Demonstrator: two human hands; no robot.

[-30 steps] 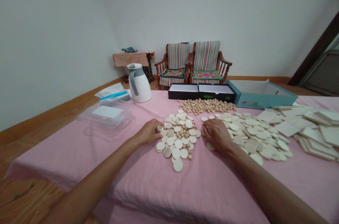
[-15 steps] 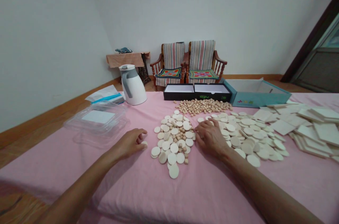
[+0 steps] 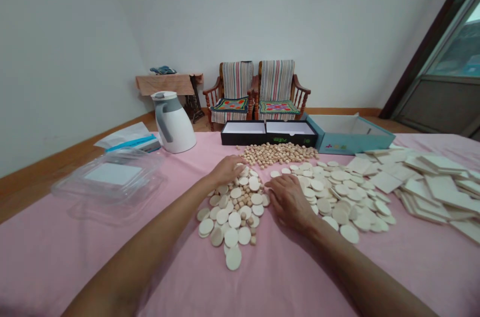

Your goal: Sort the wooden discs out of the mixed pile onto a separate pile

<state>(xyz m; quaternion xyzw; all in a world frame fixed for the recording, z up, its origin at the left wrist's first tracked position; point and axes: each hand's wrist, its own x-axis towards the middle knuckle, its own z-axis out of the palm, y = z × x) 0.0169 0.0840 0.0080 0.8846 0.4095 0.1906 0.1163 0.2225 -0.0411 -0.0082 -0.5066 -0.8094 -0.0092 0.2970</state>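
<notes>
A mixed pile of round wooden discs [image 3: 231, 237] and small wooden cubes [image 3: 245, 199] lies on the pink cloth before me. My left hand [image 3: 226, 170] reaches over the upper left of this pile, its fingers loosely bent among the top pieces. Fingertips partly hide what they touch there; I make out no piece held. At the pile's right edge rests my right hand [image 3: 289, 199], palm down, fingers loosely spread and nothing seen in them. Beside it, to the right, spreads a larger heap of discs [image 3: 343, 189].
Behind the pile are many small wooden pieces [image 3: 279, 153], black open boxes [image 3: 243, 139] and a blue box [image 3: 337, 143]. Square wooden boards [image 3: 431, 189] lie far right. To the left are a white jug [image 3: 176, 127], clear plastic containers [image 3: 112, 184] and a blue-and-white packet [image 3: 131, 143].
My left hand has moved from the cloth left of the pile, where a disc lay at its fingertips, up and right onto the pile's top. My right hand stays beside the pile. The view has shifted slightly.
</notes>
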